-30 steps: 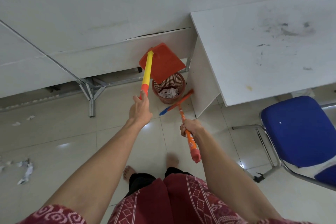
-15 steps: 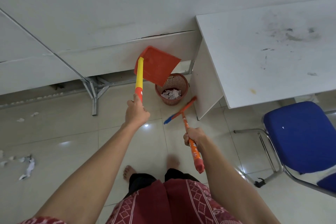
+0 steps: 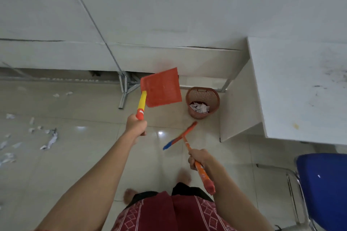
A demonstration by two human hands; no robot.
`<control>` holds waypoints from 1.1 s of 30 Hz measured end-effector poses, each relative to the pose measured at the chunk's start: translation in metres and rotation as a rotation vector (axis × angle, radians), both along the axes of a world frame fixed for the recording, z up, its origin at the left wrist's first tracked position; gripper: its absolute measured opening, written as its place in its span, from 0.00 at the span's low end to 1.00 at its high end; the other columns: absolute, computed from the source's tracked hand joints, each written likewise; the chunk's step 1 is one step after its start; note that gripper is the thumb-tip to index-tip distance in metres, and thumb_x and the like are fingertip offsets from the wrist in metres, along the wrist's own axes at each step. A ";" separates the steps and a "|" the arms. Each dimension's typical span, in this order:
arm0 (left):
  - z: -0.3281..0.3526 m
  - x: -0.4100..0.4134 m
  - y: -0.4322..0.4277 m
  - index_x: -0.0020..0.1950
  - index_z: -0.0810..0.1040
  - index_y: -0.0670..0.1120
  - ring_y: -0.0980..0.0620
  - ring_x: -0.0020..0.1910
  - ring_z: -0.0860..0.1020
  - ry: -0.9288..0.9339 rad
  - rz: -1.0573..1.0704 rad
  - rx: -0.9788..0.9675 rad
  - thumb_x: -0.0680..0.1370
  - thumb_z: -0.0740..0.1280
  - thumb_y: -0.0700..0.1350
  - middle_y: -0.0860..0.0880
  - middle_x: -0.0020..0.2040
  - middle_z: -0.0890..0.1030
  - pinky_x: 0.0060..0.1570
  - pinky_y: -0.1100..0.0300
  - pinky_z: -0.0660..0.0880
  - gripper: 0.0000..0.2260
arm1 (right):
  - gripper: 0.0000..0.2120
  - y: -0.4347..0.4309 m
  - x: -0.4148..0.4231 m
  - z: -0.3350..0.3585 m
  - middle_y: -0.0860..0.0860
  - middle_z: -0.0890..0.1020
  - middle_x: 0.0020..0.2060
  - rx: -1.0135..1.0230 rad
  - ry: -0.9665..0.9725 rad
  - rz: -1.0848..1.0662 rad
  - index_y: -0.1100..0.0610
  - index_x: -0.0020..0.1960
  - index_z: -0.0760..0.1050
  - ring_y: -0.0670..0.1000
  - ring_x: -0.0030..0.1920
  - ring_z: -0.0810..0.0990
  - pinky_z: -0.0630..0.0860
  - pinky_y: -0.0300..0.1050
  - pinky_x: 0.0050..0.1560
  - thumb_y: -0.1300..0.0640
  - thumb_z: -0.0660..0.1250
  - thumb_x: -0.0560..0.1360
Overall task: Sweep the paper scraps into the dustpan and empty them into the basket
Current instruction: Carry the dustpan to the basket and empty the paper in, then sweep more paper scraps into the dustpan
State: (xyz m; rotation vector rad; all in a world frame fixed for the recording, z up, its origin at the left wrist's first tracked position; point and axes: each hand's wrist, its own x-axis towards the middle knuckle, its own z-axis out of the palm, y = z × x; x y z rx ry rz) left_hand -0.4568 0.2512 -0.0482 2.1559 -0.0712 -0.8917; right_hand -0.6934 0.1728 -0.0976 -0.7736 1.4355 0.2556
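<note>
The work stands between loads, by my reading. The round reddish-brown woven plastic basket (image 3: pixel 203 99) already holds white paper, while many loose white paper scraps (image 3: pixel 49 139) lie on the pale tiled floor (image 3: pixel 90 163), well apart from it on the left. The flat red plastic dustpan (image 3: pixel 161 88) with its yellow-and-orange handle hangs in the air, tilted, just beside the basket on its left and not over the opening. No paper shows on the face turned to the camera.

The next move likely calls for carrying the dustpan leftward and setting its front edge flat on the floor near the scraps, then bringing the broom behind them to push them in.

The left hand (image 3: pixel 136 126) is closed in a fist around the orange end of the dustpan handle. The right hand (image 3: pixel 198 157) is wrapped around the shaft of the small orange-handled broom (image 3: pixel 178 138), whose orange-and-blue head points down toward the floor in front of the basket. The basket stands against the side panel of the white counter (image 3: pixel 300 80).
</note>
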 end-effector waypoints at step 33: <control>0.003 0.182 0.429 0.48 0.70 0.37 0.52 0.30 0.72 0.367 1.045 -0.316 0.81 0.57 0.35 0.43 0.37 0.71 0.25 0.62 0.70 0.04 | 0.06 0.278 0.359 0.035 0.57 0.76 0.34 -0.435 -0.133 1.051 0.63 0.50 0.70 0.51 0.27 0.74 0.71 0.39 0.23 0.63 0.60 0.75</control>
